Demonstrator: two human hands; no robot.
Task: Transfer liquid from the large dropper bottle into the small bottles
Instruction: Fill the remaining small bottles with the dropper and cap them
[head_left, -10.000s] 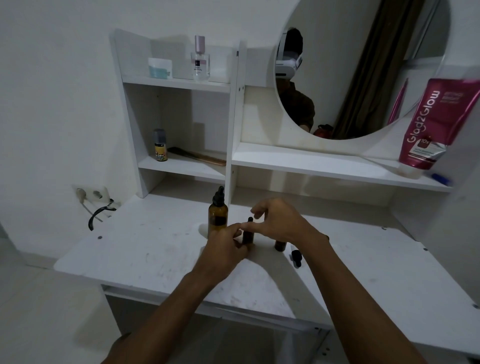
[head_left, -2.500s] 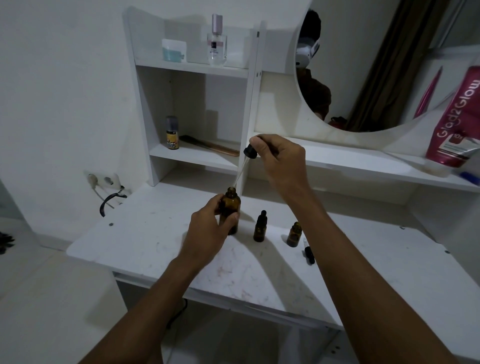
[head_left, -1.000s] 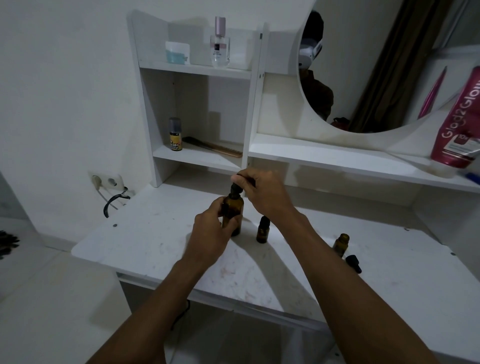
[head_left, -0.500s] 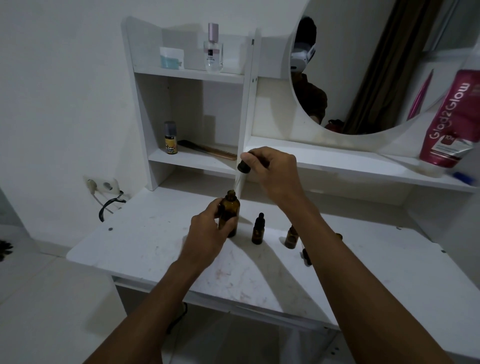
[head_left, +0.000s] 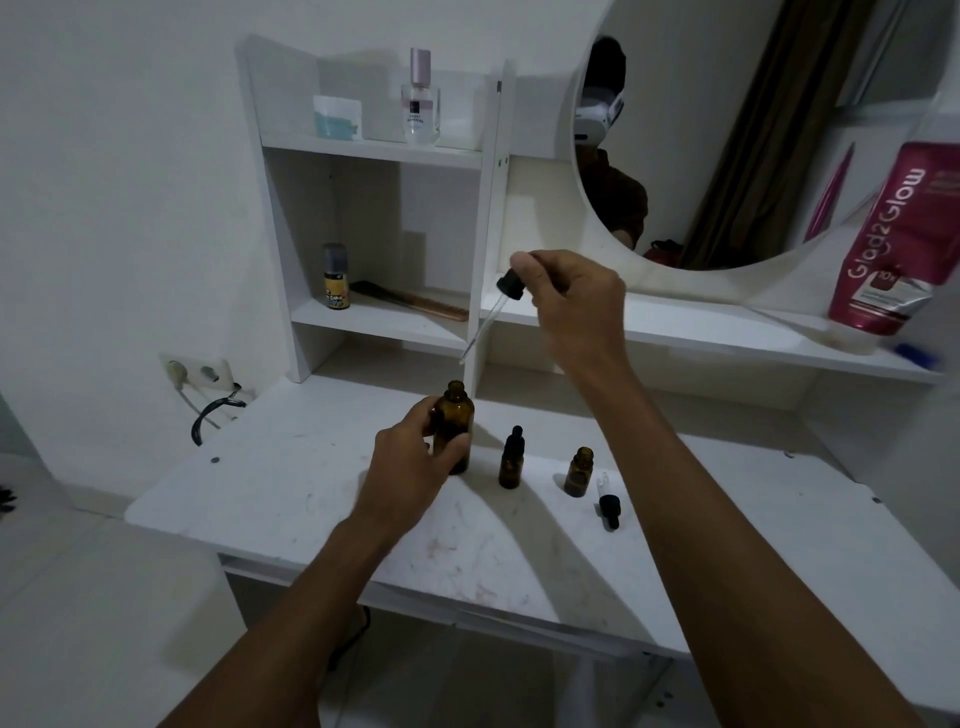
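Observation:
The large amber dropper bottle (head_left: 456, 422) stands uncapped on the white table (head_left: 291, 499); my left hand (head_left: 410, 462) grips its body. My right hand (head_left: 566, 301) pinches the black bulb of the big dropper (head_left: 493, 312), whose glass tube slants down-left, its tip a little above the bottle's mouth. To the right stand a small capped amber bottle (head_left: 511, 460) and a small uncapped amber bottle (head_left: 579, 472). A small black dropper cap (head_left: 608, 506) lies on the table beside the uncapped one.
Shelves rise behind the table, holding a small can (head_left: 335, 278), a comb (head_left: 410, 301), a perfume bottle (head_left: 421, 101) and a jar (head_left: 337, 118). A round mirror (head_left: 753, 130) and a pink tube (head_left: 893, 244) are at right. A wall socket with cable (head_left: 202, 374) sits at left.
My right hand has lifted the dropper fully out of the large bottle and higher; its tip now hangs clear above the mouth. My left hand keeps holding the bottle.

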